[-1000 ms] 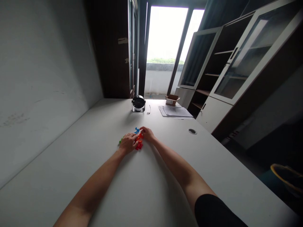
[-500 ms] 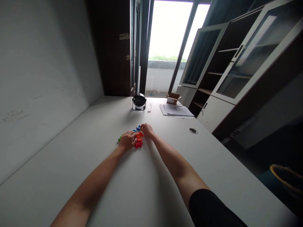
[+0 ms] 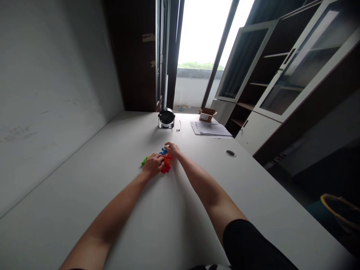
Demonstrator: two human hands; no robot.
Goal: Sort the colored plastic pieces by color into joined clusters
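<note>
blue piece (image 3: pixel 163 151) just beside right hand (image 3: pixel 172 149) fingertips, can't tell if gripped. red pieces (image 3: pixel 165 168) by left hand (image 3: pixel 154 164) thumb, grip unclear.

White counter (image 3: pixel 180 210), fitted with a round grommet (image 3: pixel 231 153). On it I note small coloured pieces (image 3: pixel 165 168) in a cluster, a round black-and-silver device (image 3: pixel 166 117), a thin cord (image 3: pixel 178 130), papers (image 3: pixel 214 129) and, just behind these, an open cardboard box (image 3: pixel 206 117).

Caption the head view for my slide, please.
Left hand between green pieces and red pieces, right hand by blue pieces, on a white desk.
</note>
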